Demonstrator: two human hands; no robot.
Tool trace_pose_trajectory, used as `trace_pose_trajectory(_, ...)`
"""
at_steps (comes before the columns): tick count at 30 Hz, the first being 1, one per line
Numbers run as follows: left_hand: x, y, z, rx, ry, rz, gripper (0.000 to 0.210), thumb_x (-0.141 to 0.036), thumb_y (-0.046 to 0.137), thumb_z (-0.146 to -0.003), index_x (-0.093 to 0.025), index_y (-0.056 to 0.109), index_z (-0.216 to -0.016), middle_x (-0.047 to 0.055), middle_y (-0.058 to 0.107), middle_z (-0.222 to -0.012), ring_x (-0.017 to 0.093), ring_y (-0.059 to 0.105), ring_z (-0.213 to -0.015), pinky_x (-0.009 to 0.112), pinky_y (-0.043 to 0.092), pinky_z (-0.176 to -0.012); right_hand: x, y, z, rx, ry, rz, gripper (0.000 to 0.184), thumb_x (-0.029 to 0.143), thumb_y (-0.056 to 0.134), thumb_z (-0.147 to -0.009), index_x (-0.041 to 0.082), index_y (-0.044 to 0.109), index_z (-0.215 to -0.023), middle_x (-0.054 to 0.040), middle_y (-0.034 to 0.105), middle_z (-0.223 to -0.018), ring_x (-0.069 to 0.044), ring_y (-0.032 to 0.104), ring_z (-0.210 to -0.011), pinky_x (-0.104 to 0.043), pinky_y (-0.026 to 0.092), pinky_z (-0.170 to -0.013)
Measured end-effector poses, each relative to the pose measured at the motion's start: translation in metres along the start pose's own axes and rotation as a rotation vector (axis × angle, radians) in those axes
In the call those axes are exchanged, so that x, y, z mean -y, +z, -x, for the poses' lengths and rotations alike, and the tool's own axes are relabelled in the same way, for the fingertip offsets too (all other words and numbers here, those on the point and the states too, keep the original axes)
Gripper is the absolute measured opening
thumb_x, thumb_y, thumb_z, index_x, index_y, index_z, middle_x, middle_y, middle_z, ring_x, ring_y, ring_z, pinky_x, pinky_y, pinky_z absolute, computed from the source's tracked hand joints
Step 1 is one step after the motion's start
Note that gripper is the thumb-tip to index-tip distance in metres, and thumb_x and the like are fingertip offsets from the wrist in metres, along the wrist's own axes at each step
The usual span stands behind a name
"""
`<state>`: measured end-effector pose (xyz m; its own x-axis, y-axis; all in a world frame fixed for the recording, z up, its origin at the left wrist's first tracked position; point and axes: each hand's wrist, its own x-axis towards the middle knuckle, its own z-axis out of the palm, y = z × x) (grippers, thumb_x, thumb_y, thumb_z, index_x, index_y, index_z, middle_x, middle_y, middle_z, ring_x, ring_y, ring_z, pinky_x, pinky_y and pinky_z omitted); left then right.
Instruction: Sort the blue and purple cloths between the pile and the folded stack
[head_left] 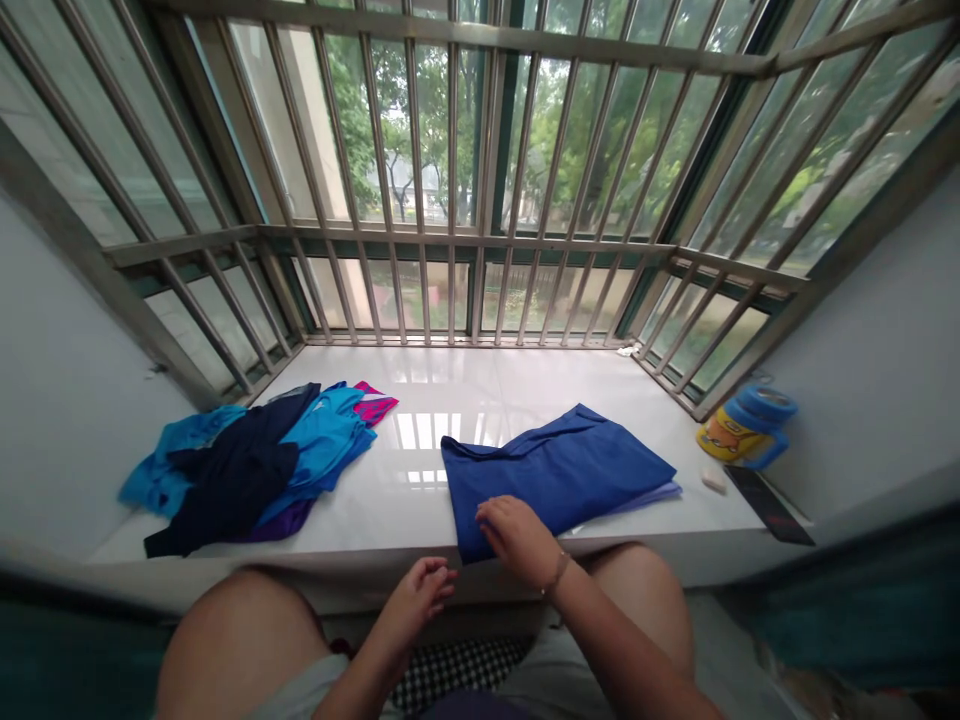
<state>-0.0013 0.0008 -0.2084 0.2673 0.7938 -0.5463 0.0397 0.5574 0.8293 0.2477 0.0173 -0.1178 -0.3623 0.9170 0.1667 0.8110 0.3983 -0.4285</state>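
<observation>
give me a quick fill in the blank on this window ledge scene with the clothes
1. The right hand rests on the folded ____ garment.
2. The pile of clothes lies on the ____ side of the ledge.
3. The yellow mug has a ____ lid and handle.
4. The left hand is held ____ the ledge's front edge, touching no cloth.

Missing words: blue; left; blue; below
</observation>
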Motion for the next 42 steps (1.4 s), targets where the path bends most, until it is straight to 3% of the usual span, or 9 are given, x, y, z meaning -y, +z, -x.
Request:
trace_pose_trajectory(7,-0.005,0.005,0.002,0.117,0.022,-0.13,0.077,-0.091,0.074,-0.064,-0.022,0.066,-0.096,0.011,0.083,-0.104,0.024,0.074,-0.089,0.033,0.051,-0.077,-0.078,-0.034,-0.029,0.117,0.38,0.282,0.047,0.019,0.044,-0.106,0.016,0.061,-0.15,-0.0157,0.063,-0.151,-0.028,0.061,-0.133,-0.04,0.047,-0.114)
trace_pose_trajectory(13,0.007,0.017,0.002,0.225,0.128,-0.189,0.078,-0.095,0.068,-0.068,-0.021,0.065,-0.091,0.01,0.082,-0.092,0.024,0.073,-0.085,0.036,0.053,-0.083,-0.115,-0.037,-0.076,0.119,0.487,0.325,0.071,0.01,0.039,-0.101,0.022,0.033,-0.171,-0.0143,0.029,-0.178,-0.031,0.057,-0.139,-0.042,0.049,-0.109)
trace_pose_trajectory(16,0.013,0.018,0.003,0.253,0.145,-0.249,0.078,-0.096,0.065,-0.07,-0.021,0.065,-0.092,0.01,0.081,-0.091,0.025,0.073,-0.085,0.037,0.053,-0.082,-0.124,-0.04,-0.1,0.144,0.495,0.315,0.073,0.011,0.045,-0.102,0.022,0.029,-0.172,-0.0169,0.044,-0.169,-0.028,0.062,-0.132,-0.037,0.047,-0.109)
trace_pose_trajectory(21,0.004,0.017,0.01,0.245,0.195,-0.322,0.069,-0.089,0.064,-0.078,-0.021,0.065,-0.091,0.008,0.08,-0.09,0.024,0.072,-0.085,0.035,0.053,-0.081,-0.123,-0.059,-0.122,0.156,0.534,0.309,0.034,0.024,0.053,-0.106,0.017,0.069,-0.135,-0.0151,0.074,-0.126,-0.025,0.073,-0.108,-0.033,0.052,-0.093)
trace_pose_trajectory(23,-0.006,0.014,0.016,0.222,0.236,-0.352,0.065,-0.086,0.063,-0.081,-0.021,0.066,-0.091,0.008,0.08,-0.09,0.024,0.071,-0.086,0.035,0.052,-0.082,-0.115,-0.072,-0.122,0.097,0.534,0.324,0.029,0.028,0.05,-0.109,0.017,0.074,-0.12,-0.014,0.076,-0.118,-0.024,0.073,-0.106,-0.032,0.052,-0.091)
trace_pose_trajectory(26,-0.027,0.006,0.025,0.169,0.318,-0.359,0.061,-0.082,0.061,-0.087,-0.021,0.067,-0.091,0.007,0.079,-0.091,0.024,0.071,-0.09,0.034,0.052,-0.085,-0.094,-0.101,-0.107,-0.1,0.5,0.357,0.04,0.035,0.035,-0.115,0.018,0.07,-0.124,-0.0143,0.074,-0.126,-0.024,0.07,-0.114,-0.032,0.05,-0.096)
trace_pose_trajectory(31,-0.08,0.0,0.047,0.038,0.449,-0.334,0.057,-0.077,0.058,-0.093,-0.022,0.07,-0.09,0.006,0.078,-0.087,0.026,0.071,-0.089,0.034,0.054,-0.084,-0.031,-0.18,-0.06,-0.807,0.191,0.313,0.043,0.045,0.041,-0.114,0.018,0.074,-0.116,-0.0128,0.078,-0.108,-0.025,0.074,-0.099,-0.033,0.054,-0.089)
trace_pose_trajectory(37,-0.143,0.009,0.083,-0.114,0.666,-0.337,0.044,-0.065,0.062,-0.098,-0.023,0.074,-0.103,0.007,0.08,-0.097,0.026,0.075,-0.096,0.036,0.058,-0.092,0.058,-0.266,-0.016,-0.642,0.053,0.169,0.032,0.044,0.055,-0.11,0.023,0.078,-0.103,-0.0037,0.077,-0.087,-0.019,0.07,-0.076,-0.029,0.049,-0.071)
trace_pose_trajectory(42,-0.159,0.026,0.108,-0.131,0.931,-0.466,0.048,-0.057,0.074,-0.091,-0.026,0.073,-0.127,0.011,0.076,-0.127,0.031,0.071,-0.116,0.041,0.058,-0.102,0.101,-0.256,-0.005,-0.363,0.022,-0.038,0.038,0.045,0.05,-0.112,0.022,0.071,-0.089,0.0007,0.068,-0.073,-0.015,0.06,-0.065,-0.027,0.041,-0.062)
